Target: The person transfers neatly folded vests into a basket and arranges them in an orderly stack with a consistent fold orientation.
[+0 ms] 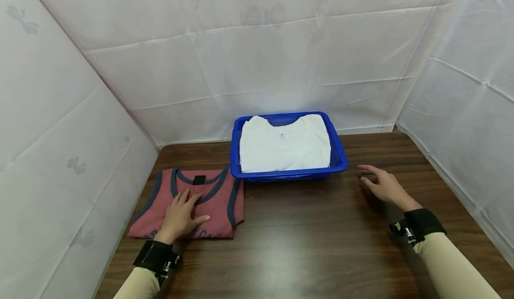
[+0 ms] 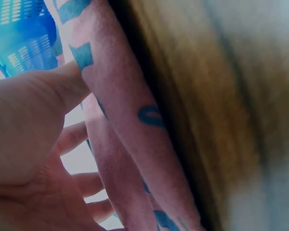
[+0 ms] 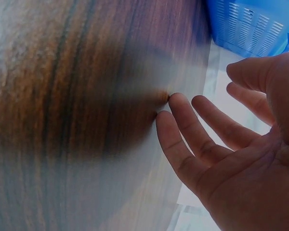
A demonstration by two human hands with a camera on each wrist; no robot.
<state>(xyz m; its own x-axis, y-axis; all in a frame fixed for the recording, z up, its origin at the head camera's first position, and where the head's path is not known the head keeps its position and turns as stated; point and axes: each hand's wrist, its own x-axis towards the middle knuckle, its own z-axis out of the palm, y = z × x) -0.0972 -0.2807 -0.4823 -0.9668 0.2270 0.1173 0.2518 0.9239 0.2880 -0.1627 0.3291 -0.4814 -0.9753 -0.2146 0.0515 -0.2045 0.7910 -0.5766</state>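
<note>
A red tank top (image 1: 217, 214) with dark blue trim and a black neck label lies folded on the left of the table. My left hand (image 1: 180, 216) rests on it with fingers spread, and in the left wrist view the fingertips touch the red cloth (image 2: 120, 115). On the right, my right hand (image 1: 383, 185) holds nothing; its fingers are loosely bent, and two fingertips (image 3: 178, 101) meet the tabletop in the right wrist view. Between the hands, toward the back, a blue plastic basket (image 1: 339, 158) holds a folded white shirt (image 1: 285, 147) with its neckline toward the wall.
The dark wood table (image 1: 297, 227) carries the basket near its back edge. White sheeting (image 1: 265, 67) hangs behind the table and along both sides, close to its edges. Black straps (image 1: 423, 223) with small cameras sit on both wrists.
</note>
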